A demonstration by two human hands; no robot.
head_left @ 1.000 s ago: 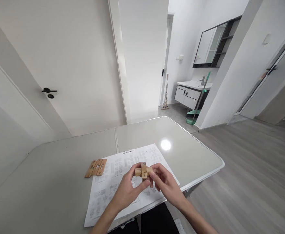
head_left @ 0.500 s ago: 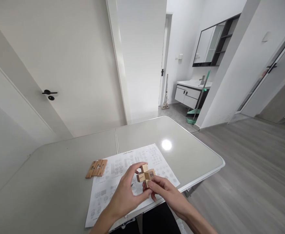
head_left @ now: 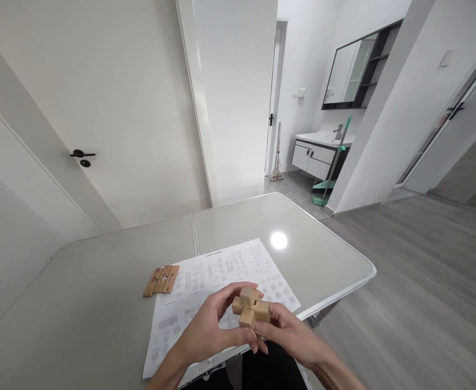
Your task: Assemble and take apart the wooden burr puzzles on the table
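A wooden burr puzzle (head_left: 251,307), made of interlocking light-wood bars in a cross shape, is held above the near edge of the printed sheet. My left hand (head_left: 216,319) curves around its left side, with fingers behind it and the thumb at its lower front. From the right, my right hand (head_left: 281,325) grips the puzzle with its thumb below the right arm of the cross. Some fingers of both hands are hidden behind the wood. Under the hands lies a white sheet (head_left: 205,271) with rows of small grey diagrams.
Flat brown wooden pieces (head_left: 161,280) with cut-outs lie side by side at the sheet's left edge. The pale table (head_left: 111,303) has a rounded right corner and a seam across it. Beyond it stand a mop (head_left: 277,157), a green dustpan (head_left: 320,199) and a washbasin cabinet (head_left: 317,154).
The puzzle has been turned, so the dark printed marks on its bar faces no longer show. Both hands have shifted slightly lower and nearer to me with it.
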